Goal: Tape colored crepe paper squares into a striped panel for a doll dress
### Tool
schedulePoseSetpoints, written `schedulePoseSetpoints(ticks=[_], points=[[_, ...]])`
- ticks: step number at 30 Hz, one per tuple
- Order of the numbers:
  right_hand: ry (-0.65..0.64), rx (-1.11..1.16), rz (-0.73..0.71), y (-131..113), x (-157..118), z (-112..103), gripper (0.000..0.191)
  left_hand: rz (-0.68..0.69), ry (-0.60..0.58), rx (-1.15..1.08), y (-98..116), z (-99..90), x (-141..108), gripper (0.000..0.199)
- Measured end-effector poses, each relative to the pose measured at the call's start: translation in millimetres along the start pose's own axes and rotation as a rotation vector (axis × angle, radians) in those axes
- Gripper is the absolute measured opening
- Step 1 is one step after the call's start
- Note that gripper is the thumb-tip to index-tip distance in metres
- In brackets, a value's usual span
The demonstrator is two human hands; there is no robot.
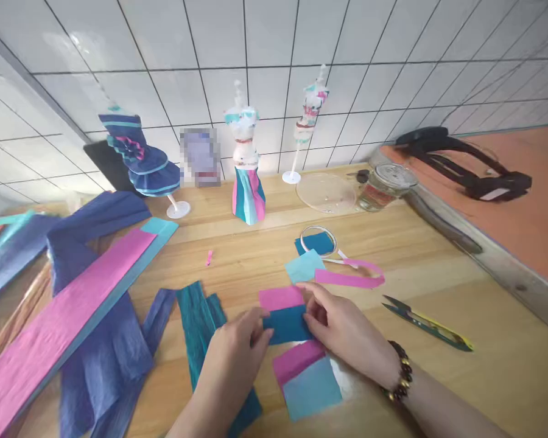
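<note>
Dark teal crepe paper [288,325] lies against a pink paper strip [281,298], forming a two-colour rectangle just above the wooden table. Its left edge is pinched by my left hand [235,344], thumb below and fingers above. At the other end, my right hand [344,322] grips the right edge, with its index finger on the pink corner. Directly below lies another joined piece, pink [296,363] and light blue [313,388]. Above the hands rest a light blue square [304,266] and a curved pink strip [347,278].
Yellow-handled thread snips [429,323] lie at right. Behind stand a tape roll [318,230], a clear disc [326,193], a glass jar [383,187] and several small dress forms, one in a striped skirt [249,196]. Long crepe sheets [86,280] cover the left side.
</note>
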State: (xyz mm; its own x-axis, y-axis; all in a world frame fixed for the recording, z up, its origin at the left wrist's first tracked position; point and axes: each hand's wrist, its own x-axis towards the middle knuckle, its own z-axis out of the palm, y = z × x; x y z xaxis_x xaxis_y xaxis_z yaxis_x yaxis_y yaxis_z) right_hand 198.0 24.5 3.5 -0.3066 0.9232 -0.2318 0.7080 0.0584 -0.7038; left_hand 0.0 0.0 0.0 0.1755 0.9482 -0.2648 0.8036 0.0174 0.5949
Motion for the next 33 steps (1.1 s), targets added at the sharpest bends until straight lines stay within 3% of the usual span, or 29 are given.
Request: schedulePoseSetpoints(ticks=[8, 21, 26, 29, 33], points=[[0.016, -0.02, -0.009, 4, -3, 4, 0.047, 0.031, -0.063, 0.109, 1, 2.3, 0, 0.032], [-0.006, -0.056, 0.019, 0, -4, -2, 0.046, 0.027, -0.06, 0.125, 1, 1.1, -1, 0.032], [-0.005, -0.063, 0.0, -3, -7, -5, 0.026, 0.016, -0.061, 0.116, 1, 0.9, 0, 0.032], [-0.004, -0.092, -0.041, -6, -9, -8, 0.012, 0.018, -0.061, 0.116, 1, 0.8, 1, 0.032], [0.0, -0.164, -0.205, -6, -11, -11, 0.023, 0.028, -0.059, 0.111, 0, 1.5, 0, 0.032]])
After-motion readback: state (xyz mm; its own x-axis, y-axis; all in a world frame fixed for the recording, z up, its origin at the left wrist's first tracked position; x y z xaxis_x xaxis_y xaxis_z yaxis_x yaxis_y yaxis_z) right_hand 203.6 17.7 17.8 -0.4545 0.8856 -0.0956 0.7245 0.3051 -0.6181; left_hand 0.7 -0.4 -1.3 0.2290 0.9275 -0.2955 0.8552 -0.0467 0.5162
